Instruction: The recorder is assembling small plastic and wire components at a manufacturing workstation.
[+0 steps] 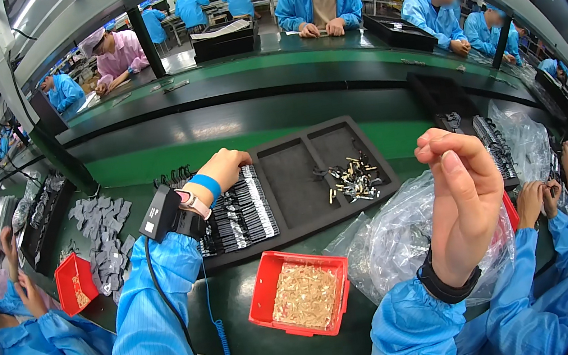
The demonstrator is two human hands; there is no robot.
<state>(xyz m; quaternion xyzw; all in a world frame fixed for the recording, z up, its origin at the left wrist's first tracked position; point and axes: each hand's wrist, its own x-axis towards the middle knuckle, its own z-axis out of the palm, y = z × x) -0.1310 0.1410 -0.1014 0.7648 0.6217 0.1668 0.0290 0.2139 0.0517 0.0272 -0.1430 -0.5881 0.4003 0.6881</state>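
Observation:
My left hand [221, 171] reaches over a dark foam tray [290, 169], beside its left compartment. There, slim black pieces with silvery faces [249, 211] stand packed in a row. The left fingertips are hidden behind the hand, so their grip does not show. My right hand [467, 188] is raised to the right of the tray, above a clear plastic bag [401, 234]. Its fingers are bent and close together, with the thumb near their tips. Whatever they may hold cannot be made out. Small black and gold-coloured parts [357, 178] lie loose in the tray's right compartment.
A red bin [261, 293] of thin tan bits stands before the tray. Grey pieces [105, 235] lie heaped at left, near another red bin [67, 288]. A coiled blue cord [222, 339] hangs by my left sleeve. Co-workers sit on both sides and across the bench.

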